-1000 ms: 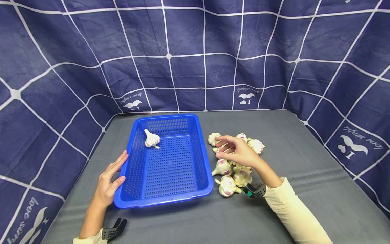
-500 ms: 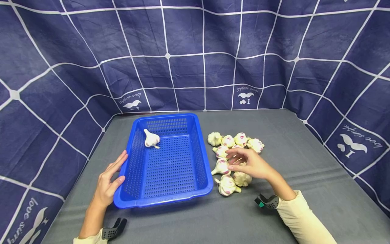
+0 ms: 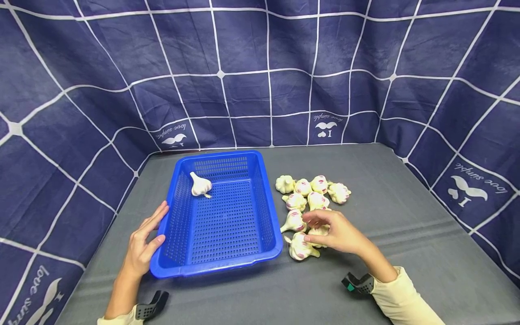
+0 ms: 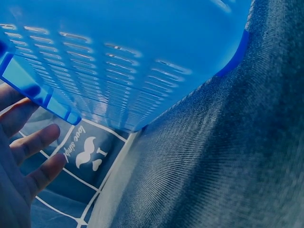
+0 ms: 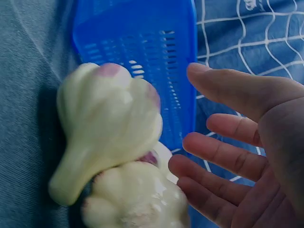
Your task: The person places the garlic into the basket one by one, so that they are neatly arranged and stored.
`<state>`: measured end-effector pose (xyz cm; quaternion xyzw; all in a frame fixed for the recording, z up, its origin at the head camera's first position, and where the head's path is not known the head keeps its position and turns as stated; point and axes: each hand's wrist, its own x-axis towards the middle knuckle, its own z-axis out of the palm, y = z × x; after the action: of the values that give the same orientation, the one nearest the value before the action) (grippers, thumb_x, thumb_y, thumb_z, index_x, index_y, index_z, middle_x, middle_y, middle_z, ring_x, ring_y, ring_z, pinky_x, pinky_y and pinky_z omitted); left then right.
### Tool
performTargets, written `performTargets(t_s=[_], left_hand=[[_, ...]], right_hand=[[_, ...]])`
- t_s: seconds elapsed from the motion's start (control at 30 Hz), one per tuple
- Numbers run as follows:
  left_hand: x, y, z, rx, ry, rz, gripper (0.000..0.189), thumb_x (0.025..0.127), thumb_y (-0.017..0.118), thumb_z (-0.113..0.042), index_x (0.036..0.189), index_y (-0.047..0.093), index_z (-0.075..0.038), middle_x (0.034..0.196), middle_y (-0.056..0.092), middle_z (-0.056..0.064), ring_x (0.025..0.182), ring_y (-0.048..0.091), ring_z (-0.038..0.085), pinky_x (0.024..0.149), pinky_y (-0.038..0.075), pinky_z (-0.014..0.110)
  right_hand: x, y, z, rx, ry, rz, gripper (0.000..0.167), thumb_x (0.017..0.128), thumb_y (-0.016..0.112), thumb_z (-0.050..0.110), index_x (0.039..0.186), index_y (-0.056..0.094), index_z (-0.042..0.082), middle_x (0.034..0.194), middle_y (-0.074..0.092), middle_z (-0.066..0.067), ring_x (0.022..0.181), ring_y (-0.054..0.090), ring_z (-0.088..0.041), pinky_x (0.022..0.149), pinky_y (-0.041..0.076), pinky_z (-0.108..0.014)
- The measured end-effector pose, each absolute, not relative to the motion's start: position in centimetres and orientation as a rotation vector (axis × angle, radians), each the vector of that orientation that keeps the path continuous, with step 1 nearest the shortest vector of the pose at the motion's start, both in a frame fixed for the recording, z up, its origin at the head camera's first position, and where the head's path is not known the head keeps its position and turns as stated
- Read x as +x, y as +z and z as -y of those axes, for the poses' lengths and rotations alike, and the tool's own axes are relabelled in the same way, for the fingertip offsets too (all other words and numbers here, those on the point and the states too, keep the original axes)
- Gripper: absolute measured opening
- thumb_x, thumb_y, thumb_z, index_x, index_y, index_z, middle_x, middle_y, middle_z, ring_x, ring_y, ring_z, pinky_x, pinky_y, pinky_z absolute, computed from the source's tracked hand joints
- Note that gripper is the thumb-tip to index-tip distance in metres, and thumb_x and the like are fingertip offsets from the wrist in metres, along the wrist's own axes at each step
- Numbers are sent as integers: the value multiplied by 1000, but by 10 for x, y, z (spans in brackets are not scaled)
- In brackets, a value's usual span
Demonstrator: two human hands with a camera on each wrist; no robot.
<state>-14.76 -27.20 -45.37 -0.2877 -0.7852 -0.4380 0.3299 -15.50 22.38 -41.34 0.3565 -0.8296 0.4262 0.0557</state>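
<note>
My left hand (image 3: 140,243) rests against the left rim of a blue plastic basket (image 3: 219,267), its fingers extended. In the left wrist view, the fingers (image 4: 42,137) lie beside the basket's slotted wall (image 4: 128,90). Inside the basket, toward the back left, sits one white garlic bulb (image 3: 200,185). My right hand (image 3: 339,232) hovers over the front of a group of garlic bulbs, thumb and fingers apart, holding nothing. Nearest to it are a front bulb (image 3: 299,247) and another bulb (image 3: 320,235), partly hidden beneath the hand. The right wrist view shows a bulb (image 5: 109,111) apart from the fingertips.
Several more garlic bulbs lie behind the right hand, among them one at the far right (image 3: 339,192) and one at the back left (image 3: 285,184). All rest on a grey cloth surface (image 3: 390,194). A blue checked curtain (image 3: 243,54) encloses the back and sides.
My right hand has moved from the middle of the garlic group toward its front and slightly right, uncovering the bulbs behind. The left hand and basket have stayed in place.
</note>
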Motion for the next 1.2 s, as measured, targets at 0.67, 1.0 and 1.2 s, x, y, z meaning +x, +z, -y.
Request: performTargets(t_s=[0.67,1.0,1.2], left_hand=[[-147,-453,272,-744,-1141,2068,58,74,52,3,130,57,11,139,51,28,124,52,10,87,37,17],[-147,-452,272,-736,-1137,2079,57,75,52,2,132,57,10,140,51,27,125,51,9,87,37,16],[-147,-453,272,-735,-1135,2077,57,75,52,2,132,57,10,140,51,28,125,52,9,87,37,17]], right_hand=[[-145,-425,-211,1243,778,2548,61,65,92,33,113,69,5,103,67,5,94,56,-15,80,46,-32],[-146,-424,-210,1295,771,2501,56,68,90,32,112,69,4,102,67,5,93,57,-12,79,46,-28],[-142,-416,-209,1321,801,2473,53,70,88,32,113,69,6,106,67,5,95,59,-10,81,48,-29]])
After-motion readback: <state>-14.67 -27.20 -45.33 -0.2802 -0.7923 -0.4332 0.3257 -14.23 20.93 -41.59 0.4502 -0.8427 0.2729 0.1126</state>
